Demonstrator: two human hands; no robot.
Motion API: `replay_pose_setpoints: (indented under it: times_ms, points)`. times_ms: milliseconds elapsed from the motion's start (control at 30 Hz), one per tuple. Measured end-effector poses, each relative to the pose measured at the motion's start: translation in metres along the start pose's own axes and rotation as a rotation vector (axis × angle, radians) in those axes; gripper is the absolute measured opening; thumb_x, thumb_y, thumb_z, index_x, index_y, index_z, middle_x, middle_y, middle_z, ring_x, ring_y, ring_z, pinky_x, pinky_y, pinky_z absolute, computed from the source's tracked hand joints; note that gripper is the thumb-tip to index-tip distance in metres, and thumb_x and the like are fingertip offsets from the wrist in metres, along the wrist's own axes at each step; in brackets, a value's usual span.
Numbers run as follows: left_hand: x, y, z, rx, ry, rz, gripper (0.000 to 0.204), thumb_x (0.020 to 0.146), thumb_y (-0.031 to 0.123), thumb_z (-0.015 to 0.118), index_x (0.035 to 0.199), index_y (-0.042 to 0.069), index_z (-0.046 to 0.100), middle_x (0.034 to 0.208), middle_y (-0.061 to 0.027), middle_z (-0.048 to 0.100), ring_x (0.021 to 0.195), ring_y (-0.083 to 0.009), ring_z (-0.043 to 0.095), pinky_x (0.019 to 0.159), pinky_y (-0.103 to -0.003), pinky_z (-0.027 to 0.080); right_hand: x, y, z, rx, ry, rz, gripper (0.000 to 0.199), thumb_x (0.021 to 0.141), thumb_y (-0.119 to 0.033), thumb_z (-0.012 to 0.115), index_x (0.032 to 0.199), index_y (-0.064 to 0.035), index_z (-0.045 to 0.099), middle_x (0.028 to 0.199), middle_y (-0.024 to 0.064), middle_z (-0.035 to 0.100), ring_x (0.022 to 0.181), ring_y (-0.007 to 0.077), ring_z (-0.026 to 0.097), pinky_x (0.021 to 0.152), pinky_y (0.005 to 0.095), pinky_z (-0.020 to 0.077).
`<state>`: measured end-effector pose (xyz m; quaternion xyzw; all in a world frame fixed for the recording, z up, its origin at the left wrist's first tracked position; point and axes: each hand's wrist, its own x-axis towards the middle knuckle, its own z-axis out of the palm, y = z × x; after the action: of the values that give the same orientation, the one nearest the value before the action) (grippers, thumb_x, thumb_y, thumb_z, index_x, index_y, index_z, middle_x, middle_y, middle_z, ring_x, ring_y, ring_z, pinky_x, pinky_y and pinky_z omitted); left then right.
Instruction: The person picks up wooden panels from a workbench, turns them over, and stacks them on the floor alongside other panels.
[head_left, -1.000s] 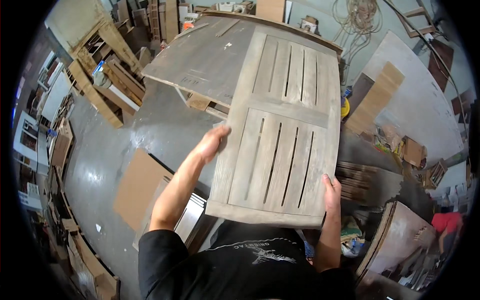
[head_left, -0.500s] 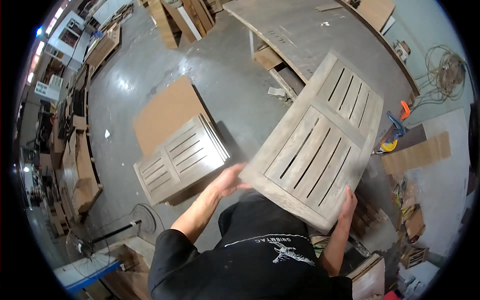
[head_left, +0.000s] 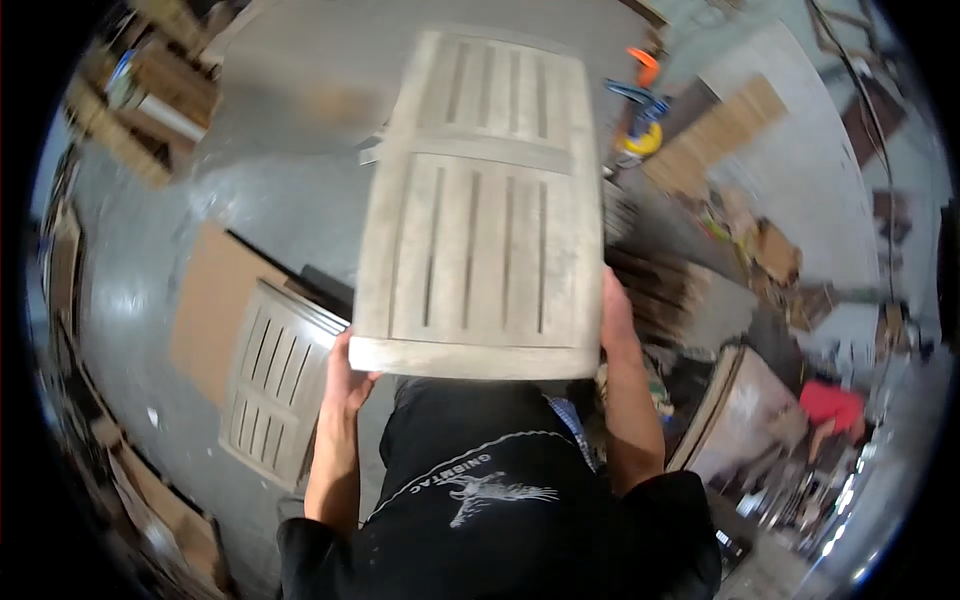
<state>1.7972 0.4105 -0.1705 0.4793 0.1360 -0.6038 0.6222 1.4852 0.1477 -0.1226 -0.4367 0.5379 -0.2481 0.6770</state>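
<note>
A pale greyish slatted wooden panel (head_left: 490, 255) is held up in front of me, its long side pointing away. Two groups of slots run along it, split by a crossbar. Its near left corner is gripped by my left hand (head_left: 348, 375), fingers closed at the edge and partly under it. On the right edge, my right hand (head_left: 617, 315) grips the side, its fingers mostly hidden behind the wood. To the left, below the held panel, lies a stack of similar slatted panels (head_left: 285, 375) beside a brown flat board (head_left: 215, 300).
Behind the held panel stretches a grey work table (head_left: 320, 60). At its right are an orange-handled tool (head_left: 643, 68) and a yellow tape roll (head_left: 642, 138). Wood scraps (head_left: 770, 250) lie to the right. A person in red (head_left: 832, 410) is farther right. Lumber (head_left: 165, 100) stands far left.
My view has turned to the right. The held panel has swung from a slant to nearly straight ahead, with both hands still on it. The panel stack now appears farther left and lower.
</note>
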Motion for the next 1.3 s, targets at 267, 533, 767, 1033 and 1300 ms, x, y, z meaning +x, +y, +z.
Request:
replay_pose_setpoints:
  times_ms: [267, 533, 767, 1033, 1300]
  points:
    - [0.005, -0.002, 0.028, -0.001, 0.138, -0.01, 0.029, 0.095, 0.034, 0.047, 0.102, 0.008, 0.058, 0.081, -0.0039, 0.063, 0.064, -0.0165, 0.062, 0.044, -0.028, 0.05, -0.043, 0.066, -0.048, 0.361, -0.198, -0.06, 0.062, 0.104, -0.039, 0.026, 0.153, -0.0048, 0.009, 0.157, 0.0109, 0.023, 0.141, 0.0262, 0.029, 0.114, 0.0405, 0.0257]
    - [0.014, -0.013, 0.011, 0.115, 0.089, 0.035, 0.037, 0.095, 0.038, 0.045, 0.108, 0.007, 0.058, 0.088, -0.0048, 0.066, 0.07, -0.0166, 0.064, 0.046, -0.026, 0.048, -0.082, 0.112, -0.082, 0.087, -0.233, -0.075, 0.057, 0.1, -0.018, 0.047, 0.151, -0.007, 0.025, 0.133, 0.0065, 0.056, 0.11, 0.0147, 0.058, 0.088, 0.029, 0.0474]
    - [0.009, -0.009, 0.024, 0.109, 0.135, 0.033, 0.035, 0.096, 0.037, 0.042, 0.105, 0.007, 0.058, 0.085, -0.0042, 0.063, 0.069, -0.0167, 0.061, 0.045, -0.028, 0.044, -0.097, 0.097, -0.072, 0.169, -0.042, 0.058, 0.048, 0.097, -0.01, 0.05, 0.144, -0.0063, 0.04, 0.113, 0.0039, 0.066, 0.092, 0.0116, 0.062, 0.078, 0.0277, 0.0487]
    - [0.017, -0.014, 0.021, -0.002, 0.095, 0.039, 0.032, 0.096, 0.035, 0.043, 0.103, 0.008, 0.059, 0.086, -0.0035, 0.063, 0.074, -0.0175, 0.059, 0.052, -0.03, 0.042, -0.097, 0.087, -0.069, 0.164, -0.063, 0.025, 0.041, 0.095, -0.011, 0.055, 0.134, 0.0024, 0.051, 0.117, 0.0079, 0.064, 0.094, 0.0124, 0.06, 0.078, 0.0253, 0.0481]
    - [0.034, -0.025, -0.005, 0.03, 0.081, -0.011, 0.031, 0.097, 0.033, 0.04, 0.109, 0.012, 0.06, 0.095, -0.0022, 0.066, 0.083, -0.0176, 0.061, 0.065, -0.034, 0.045, -0.093, 0.077, -0.067, 0.335, -0.045, 0.098, 0.044, 0.094, -0.005, 0.052, 0.137, 0.0035, 0.047, 0.124, 0.0101, 0.06, 0.104, 0.0172, 0.059, 0.085, 0.0298, 0.0481]
